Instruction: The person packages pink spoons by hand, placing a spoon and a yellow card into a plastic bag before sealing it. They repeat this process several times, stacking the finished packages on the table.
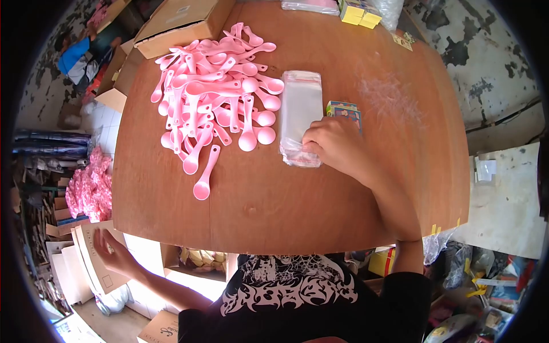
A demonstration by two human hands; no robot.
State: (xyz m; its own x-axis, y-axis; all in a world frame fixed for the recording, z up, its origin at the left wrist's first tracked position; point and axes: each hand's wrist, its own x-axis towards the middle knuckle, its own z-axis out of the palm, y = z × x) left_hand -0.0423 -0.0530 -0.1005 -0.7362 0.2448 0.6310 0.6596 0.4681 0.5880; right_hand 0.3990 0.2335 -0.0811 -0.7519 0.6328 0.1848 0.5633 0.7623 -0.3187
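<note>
My right hand [338,147] rests on a stack of clear plastic bags [301,103], its fingers curled and pinching at the stack's lower right edge. Right behind that hand is a small printed box or card stack [344,107], partly hidden by it. To the left of the bags lies a big heap of pink plastic measuring spoons [214,88]. One pink spoon [206,173] lies apart, nearer to me. Off the table's left front corner, my left hand [117,255] is held with its fingers apart, in front of an upright cardboard flap [106,274], holding nothing.
A cardboard box [183,26] sits at the table's back left, with yellow boxes [359,12] at the back. Below the wooden table's [297,220] front edge stands an open carton [200,260]. Pink plastic packets [90,188] are piled at left. A person [80,60] is at far left.
</note>
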